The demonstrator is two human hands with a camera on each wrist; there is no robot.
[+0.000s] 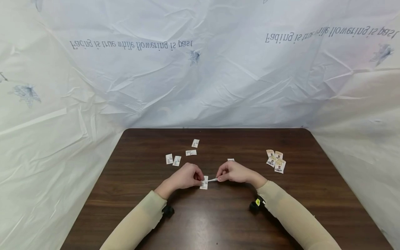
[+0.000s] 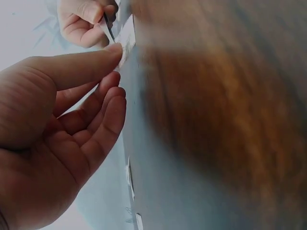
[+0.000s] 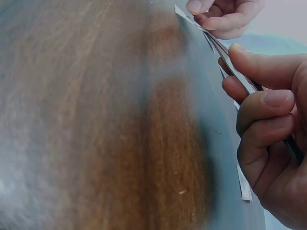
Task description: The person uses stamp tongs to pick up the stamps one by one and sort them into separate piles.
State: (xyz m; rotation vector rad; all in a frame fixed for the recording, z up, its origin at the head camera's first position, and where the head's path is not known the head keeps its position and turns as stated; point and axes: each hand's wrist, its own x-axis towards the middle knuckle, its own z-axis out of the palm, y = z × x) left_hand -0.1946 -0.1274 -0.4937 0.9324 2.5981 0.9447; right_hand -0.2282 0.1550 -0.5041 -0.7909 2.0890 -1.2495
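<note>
A small white printed paper (image 1: 203,184) is at the middle of the brown table, its left edge at the fingertips of my left hand (image 1: 185,176). In the left wrist view the thumb and index finger of that left hand (image 2: 62,110) pinch the edge of the paper (image 2: 126,40). My right hand (image 1: 236,172) grips slim metal tweezers (image 1: 213,180), whose tips reach the paper's printed face. Seen from the right wrist, the tweezers (image 3: 235,72) lie between thumb and fingers, with their dark rear end inside the palm. Whether the tips hold anything cannot be told.
Several similar papers lie beyond my left hand, including one pair (image 1: 173,159) and a sideways one (image 1: 191,152). Another paper (image 1: 230,159) is partly hidden behind my right hand. Several overlapping papers (image 1: 275,161) lie at the right. A white printed sheet (image 1: 200,86) hangs behind the table (image 1: 218,222).
</note>
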